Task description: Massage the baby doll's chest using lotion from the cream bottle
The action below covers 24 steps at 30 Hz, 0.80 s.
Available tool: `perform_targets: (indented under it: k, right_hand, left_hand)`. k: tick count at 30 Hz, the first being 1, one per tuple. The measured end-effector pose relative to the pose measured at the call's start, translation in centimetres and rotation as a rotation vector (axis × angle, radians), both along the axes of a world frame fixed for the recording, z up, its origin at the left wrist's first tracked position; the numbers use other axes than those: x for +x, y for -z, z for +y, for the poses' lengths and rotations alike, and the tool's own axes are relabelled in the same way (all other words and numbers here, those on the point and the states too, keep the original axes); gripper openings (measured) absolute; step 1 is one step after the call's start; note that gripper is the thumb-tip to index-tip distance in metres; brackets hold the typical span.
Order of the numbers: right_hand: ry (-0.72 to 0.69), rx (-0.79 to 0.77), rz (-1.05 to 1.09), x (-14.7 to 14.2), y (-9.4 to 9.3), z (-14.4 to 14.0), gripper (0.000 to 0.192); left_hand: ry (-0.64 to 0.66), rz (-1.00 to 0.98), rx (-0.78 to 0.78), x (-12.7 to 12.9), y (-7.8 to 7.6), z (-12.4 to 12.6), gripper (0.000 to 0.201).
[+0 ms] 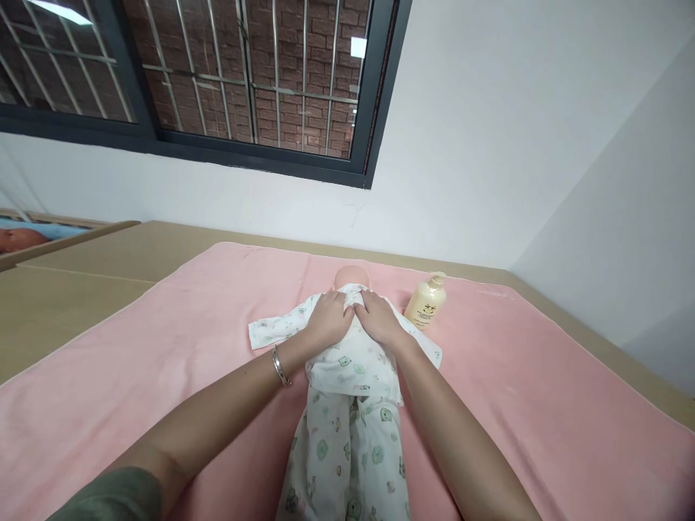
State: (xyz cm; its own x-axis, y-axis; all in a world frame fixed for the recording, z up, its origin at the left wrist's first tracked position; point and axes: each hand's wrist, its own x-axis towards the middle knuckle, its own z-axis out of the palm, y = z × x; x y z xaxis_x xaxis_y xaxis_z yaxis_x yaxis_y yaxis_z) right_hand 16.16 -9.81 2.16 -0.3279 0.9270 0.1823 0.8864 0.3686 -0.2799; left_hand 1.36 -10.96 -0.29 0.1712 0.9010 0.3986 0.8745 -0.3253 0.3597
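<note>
- Left hand (327,318) and right hand (380,317) are pressing flat, fingers spread, touching, on the baby doll's white bear-print cotton top (347,358).
- Doll is lying on the pink fleece blanket (163,362).
- Cream plastic pump bottle (426,302) is standing just right of the doll.

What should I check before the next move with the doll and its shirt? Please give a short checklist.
1. Both hands on the shirt: ok; left hand and right hand rest on the chest near the collar.
2. Doll lying flat on the pink towel: ok.
3. Shirt closed at the front: cannot tell, hands cover it.
4. Lotion bottle apart from the hands: ok, beside the right sleeve.
5. Trousers on: ok.
</note>
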Motion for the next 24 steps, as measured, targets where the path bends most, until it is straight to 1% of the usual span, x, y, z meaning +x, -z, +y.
perform_targets:
  k: [3, 5, 7, 9, 11, 13, 15, 16, 18, 21, 23, 24]
  right_hand:
    - [0.081, 0.044, -0.107, -1.5, -0.3, -1.8, 0.043]
    - [0.102, 0.066, -0.177, -2.4, -0.4, -2.9, 0.046]
    - [0.078, 0.069, -0.209, -2.6, -0.5, -3.2, 0.047]
    - [0.031, 0.036, -0.165, -2.0, -0.6, -2.6, 0.045]
    - [-0.009, -0.007, -0.082, -0.9, -0.5, -1.3, 0.041]
    - [-0.024, -0.029, -0.025, 0.0, -0.3, 0.0, 0.039]
    - [-0.014, -0.026, -0.007, 0.5, 0.0, 0.9, 0.039]
    - [-0.003, -0.020, -0.007, 0.5, 0.2, 1.0, 0.040]
    - [0.021, 0.002, -0.023, 0.2, 0.3, 0.7, 0.042]
    - [0.062, 0.044, -0.059, -0.9, 0.3, -0.5, 0.042]
    - [0.099, 0.064, -0.077, -1.7, 0.2, -1.4, 0.041]
    - [0.113, 0.071, -0.087, -2.0, 0.2, -1.7, 0.039]
  left_hand:
    - [-0.002, -0.073, -0.097, -0.8, -0.1, 1.1, 0.033]
    - [-0.018, -0.053, -0.089, -0.9, 0.1, 1.3, 0.034]
    - [-0.042, 0.002, -0.037, -0.7, 0.3, 1.1, 0.034]
    - [-0.062, 0.056, 0.024, -0.2, 0.4, 0.5, 0.034]
    - [-0.070, 0.114, 0.083, 0.5, 0.4, -0.3, 0.033]
    - [-0.059, 0.187, 0.132, 1.1, 0.4, -0.9, 0.032]
    - [-0.031, 0.232, 0.148, 1.4, 0.3, -1.2, 0.031]
    - [-0.018, 0.225, 0.142, 1.3, 0.2, -1.2, 0.030]
    - [-0.002, 0.153, 0.098, 0.9, -0.1, -0.8, 0.028]
    - [-0.001, 0.003, -0.027, -0.1, -0.5, 0.3, 0.029]
    - [-0.007, -0.040, -0.099, -0.6, -0.5, 1.0, 0.031]
    - [-0.012, -0.039, -0.112, -0.8, -0.4, 1.1, 0.032]
